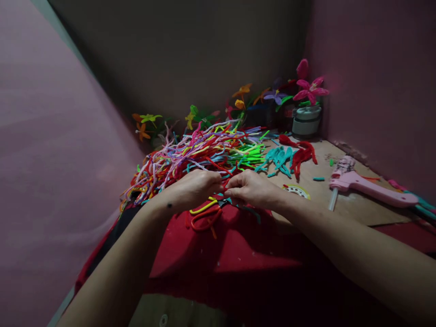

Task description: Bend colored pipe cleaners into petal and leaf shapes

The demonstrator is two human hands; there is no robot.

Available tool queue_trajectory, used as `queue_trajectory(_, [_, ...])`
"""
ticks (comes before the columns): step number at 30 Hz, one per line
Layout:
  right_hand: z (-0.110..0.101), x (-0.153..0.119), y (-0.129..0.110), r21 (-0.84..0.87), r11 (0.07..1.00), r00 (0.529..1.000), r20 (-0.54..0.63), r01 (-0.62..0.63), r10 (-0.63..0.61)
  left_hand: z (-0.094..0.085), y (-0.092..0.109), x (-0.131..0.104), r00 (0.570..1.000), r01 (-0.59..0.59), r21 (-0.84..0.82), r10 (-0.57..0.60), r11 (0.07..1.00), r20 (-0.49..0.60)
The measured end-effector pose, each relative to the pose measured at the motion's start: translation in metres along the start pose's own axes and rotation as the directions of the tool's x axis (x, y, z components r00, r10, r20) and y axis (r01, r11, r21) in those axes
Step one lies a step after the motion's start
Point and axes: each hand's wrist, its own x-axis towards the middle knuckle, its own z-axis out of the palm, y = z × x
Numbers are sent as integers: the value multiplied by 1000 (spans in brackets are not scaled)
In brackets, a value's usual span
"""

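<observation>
My left hand and my right hand meet near the middle of the view, fingertips almost touching and both closed. A bit of red pipe cleaner shows between the fingertips; which hand grips it is hard to tell. Just below the hands lie scissors with yellow and red handles. Behind them spreads a large heap of many-coloured pipe cleaners. Right of the heap are bent turquoise pieces and red pieces.
On a brown board lie a pink glue gun and a round white-and-yellow item. A grey jar with a pink flower stands at the back right. Red cloth covers the front; other flowers line the wall.
</observation>
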Motion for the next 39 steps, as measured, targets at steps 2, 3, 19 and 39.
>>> queue_trajectory(2, [0,0,0,-25,999,997,-71,-41,39,-1,1,-1,999,28,-158,-32,987,-19])
queue_trajectory(3, [1,1,2,-34,999,995,-97,-40,37,0,2,-1,998,44,-249,-52,968,-25])
queue_trajectory(19, [-2,9,19,602,798,999,-29,-19,45,16,9,2,879,-53,-566,-230,823,-417])
queue_trajectory(39, [2,10,22,699,714,999,1,37,-53,15,16,-2,838,-37,-436,-210,899,-504])
